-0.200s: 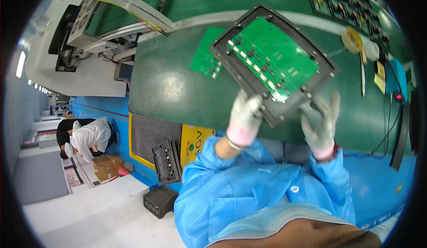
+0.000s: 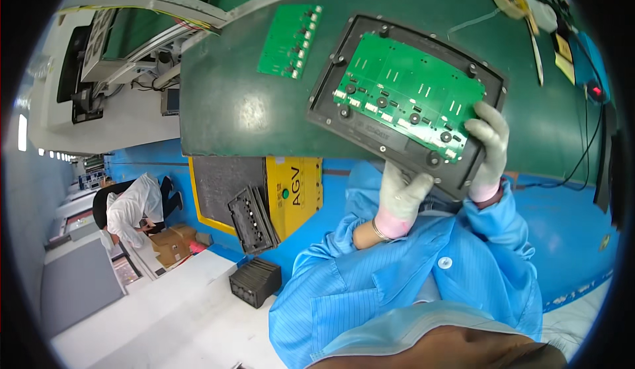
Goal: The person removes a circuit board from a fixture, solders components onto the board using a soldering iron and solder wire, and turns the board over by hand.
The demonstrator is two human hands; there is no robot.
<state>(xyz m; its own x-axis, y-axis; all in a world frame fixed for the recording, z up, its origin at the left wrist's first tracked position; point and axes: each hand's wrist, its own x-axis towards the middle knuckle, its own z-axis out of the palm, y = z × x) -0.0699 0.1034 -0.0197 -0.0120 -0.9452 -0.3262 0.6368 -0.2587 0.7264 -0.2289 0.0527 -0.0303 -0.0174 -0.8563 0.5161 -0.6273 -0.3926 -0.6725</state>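
A black rectangular fixture frame (image 2: 357, 131) is held tilted over the green bench, a green circuit board (image 2: 413, 91) lying inside its rim. White connectors and dark round knobs run along the board's near side. My gloved left hand (image 2: 401, 199) grips the near edge of the frame, thumb on top and fingers underneath, partly hidden. At the frame's right side my gloved right hand (image 2: 488, 147) is closed round the edge, its fingertips reaching over beside the board. A second green circuit board (image 2: 289, 41) lies on the bench to the left of the frame.
The green bench (image 2: 231, 124) carries a tape roll (image 2: 510, 0) and a blue device (image 2: 587, 65) with cables at the right. Left of me, black fixtures (image 2: 253, 220) lean on a yellow cart (image 2: 294, 194); a black stack (image 2: 255, 282) sits nearby. Another person (image 2: 135, 210) bends beside a cardboard box (image 2: 173, 245).
The frame has turned clockwise and come nearer to me. My right hand, spread and apart from the frame before, now grips its right side. The view has shifted.
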